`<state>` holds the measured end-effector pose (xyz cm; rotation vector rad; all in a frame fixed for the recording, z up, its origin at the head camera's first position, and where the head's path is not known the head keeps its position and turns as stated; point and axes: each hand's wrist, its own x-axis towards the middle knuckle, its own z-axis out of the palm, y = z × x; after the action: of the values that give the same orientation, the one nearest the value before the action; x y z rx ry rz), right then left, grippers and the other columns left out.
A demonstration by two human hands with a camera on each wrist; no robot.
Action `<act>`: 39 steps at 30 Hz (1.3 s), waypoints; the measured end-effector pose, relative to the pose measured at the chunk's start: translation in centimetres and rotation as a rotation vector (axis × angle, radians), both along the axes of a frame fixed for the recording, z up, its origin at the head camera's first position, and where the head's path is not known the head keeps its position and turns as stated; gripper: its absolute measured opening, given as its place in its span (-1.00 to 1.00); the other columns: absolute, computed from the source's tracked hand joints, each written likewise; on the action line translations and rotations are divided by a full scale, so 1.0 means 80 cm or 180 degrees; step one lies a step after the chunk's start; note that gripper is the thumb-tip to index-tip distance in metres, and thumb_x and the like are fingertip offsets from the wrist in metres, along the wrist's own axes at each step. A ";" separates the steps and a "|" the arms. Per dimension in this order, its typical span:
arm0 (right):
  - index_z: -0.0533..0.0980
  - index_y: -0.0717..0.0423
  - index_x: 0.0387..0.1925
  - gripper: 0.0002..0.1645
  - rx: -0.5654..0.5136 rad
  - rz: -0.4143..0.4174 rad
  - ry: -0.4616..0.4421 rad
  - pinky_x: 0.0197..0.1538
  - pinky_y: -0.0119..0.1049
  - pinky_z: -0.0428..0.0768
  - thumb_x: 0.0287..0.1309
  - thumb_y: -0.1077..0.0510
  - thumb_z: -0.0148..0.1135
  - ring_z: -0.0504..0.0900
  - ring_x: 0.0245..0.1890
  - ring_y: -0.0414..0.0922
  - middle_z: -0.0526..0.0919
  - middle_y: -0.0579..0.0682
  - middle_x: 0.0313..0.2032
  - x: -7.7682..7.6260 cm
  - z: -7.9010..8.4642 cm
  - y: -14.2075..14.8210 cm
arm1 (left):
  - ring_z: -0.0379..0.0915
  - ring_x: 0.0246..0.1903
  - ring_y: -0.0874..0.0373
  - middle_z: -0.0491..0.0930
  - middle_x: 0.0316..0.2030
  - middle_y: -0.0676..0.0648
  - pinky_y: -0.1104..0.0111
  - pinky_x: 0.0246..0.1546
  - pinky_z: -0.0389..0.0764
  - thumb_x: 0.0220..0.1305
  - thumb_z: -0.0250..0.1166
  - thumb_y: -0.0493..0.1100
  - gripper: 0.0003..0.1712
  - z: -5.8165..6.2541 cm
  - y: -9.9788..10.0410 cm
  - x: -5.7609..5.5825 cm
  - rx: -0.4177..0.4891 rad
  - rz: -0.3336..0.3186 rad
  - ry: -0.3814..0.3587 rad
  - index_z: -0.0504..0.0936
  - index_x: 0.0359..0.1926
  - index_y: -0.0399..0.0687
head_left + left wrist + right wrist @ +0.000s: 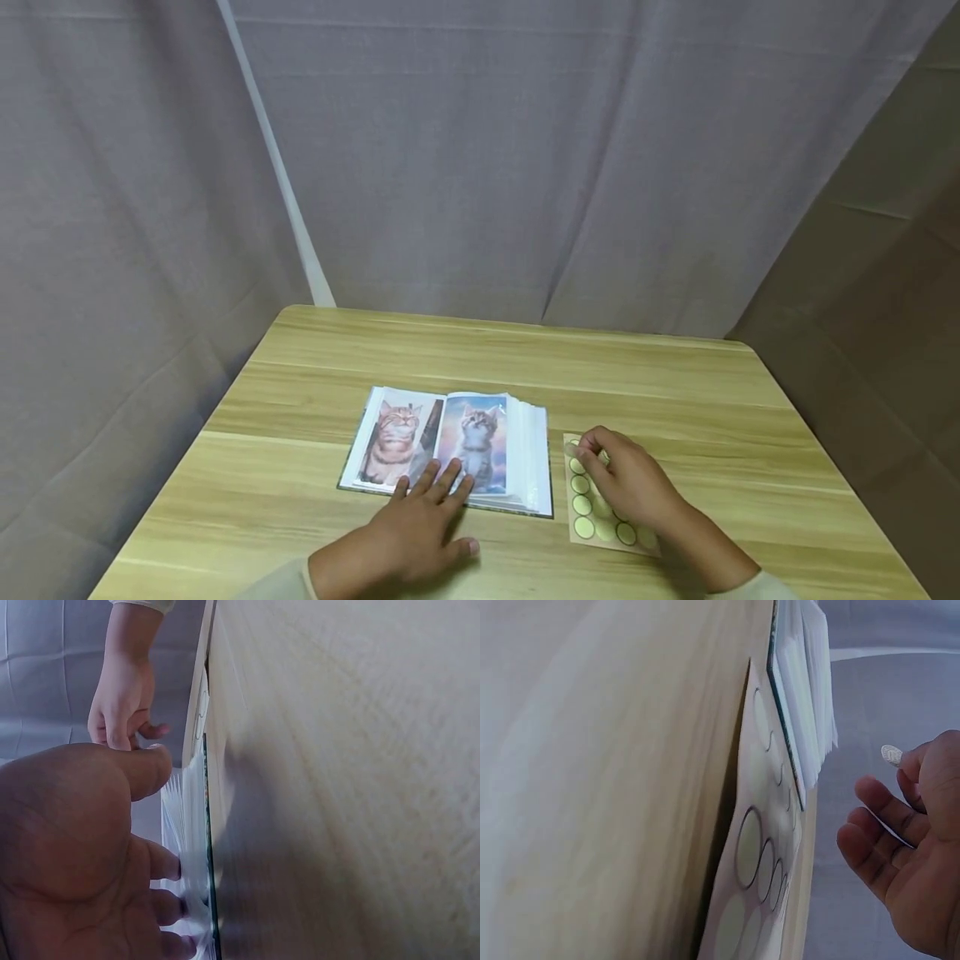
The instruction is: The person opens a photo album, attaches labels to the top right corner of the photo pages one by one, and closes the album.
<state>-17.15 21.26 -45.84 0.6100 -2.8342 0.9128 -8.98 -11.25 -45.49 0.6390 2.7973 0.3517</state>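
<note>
An open photo album (532, 462) lies on the table, a ginger cat picture (393, 446) on its left page and a grey kitten picture (477, 442) on the right. My left hand (416, 529) rests with spread, straight fingers on the lower edge of the album's pages. To the right of the album lies a sheet of round stickers (581, 506), pale yellow circles on a tan backing. Over this sheet, my right hand (633, 483) pinches a small round sticker (890, 755) between thumb and index finger. That hand covers part of the sheet in the head view.
The wooden table (420, 343) has light striped grain and rounded far corners. Grey curtains (465, 167) hang behind it and along both sides, with a pale gap (277, 158) at the back left. In the right wrist view, the sheet's edge is lifted slightly off the tabletop.
</note>
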 end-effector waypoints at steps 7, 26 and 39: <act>0.52 -0.13 -0.18 -0.85 0.0011 0.0111 -0.0121 -0.50 -0.32 0.44 0.52 -0.07 0.13 0.39 -0.56 -0.28 0.55 -0.27 -0.35 -0.007 0.006 -0.016 | -0.21 0.57 -0.18 -0.11 0.61 -0.09 -0.29 0.38 0.08 0.40 0.02 0.48 -0.01 -0.001 0.000 -0.001 -0.0030 -0.0006 -0.0025 0.06 0.63 0.08; 0.50 -0.14 -0.23 -0.90 0.0077 0.0348 -0.0149 -0.52 -0.33 0.38 0.51 0.04 0.15 0.36 -0.58 -0.25 0.48 -0.26 -0.48 -0.025 0.019 -0.058 | -0.19 0.56 -0.19 -0.08 0.61 -0.10 -0.29 0.37 0.12 0.39 0.04 0.47 -0.01 0.005 0.000 0.000 -0.0077 -0.0013 -0.0012 0.08 0.63 0.09; 0.52 -0.12 -0.21 -0.86 0.0014 0.0435 -0.0226 -0.47 -0.30 0.43 0.52 -0.03 0.14 0.42 -0.55 -0.25 0.49 -0.24 -0.50 -0.034 0.021 -0.083 | -0.24 0.57 -0.15 -0.12 0.62 -0.08 -0.27 0.41 0.07 0.43 -0.13 0.52 -0.02 -0.004 0.002 0.000 -0.0107 0.0026 0.0004 0.07 0.63 0.09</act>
<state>-19.89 14.64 -44.13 0.7960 -2.8872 0.9684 -9.00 -11.06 -45.79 0.6208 2.8015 0.3053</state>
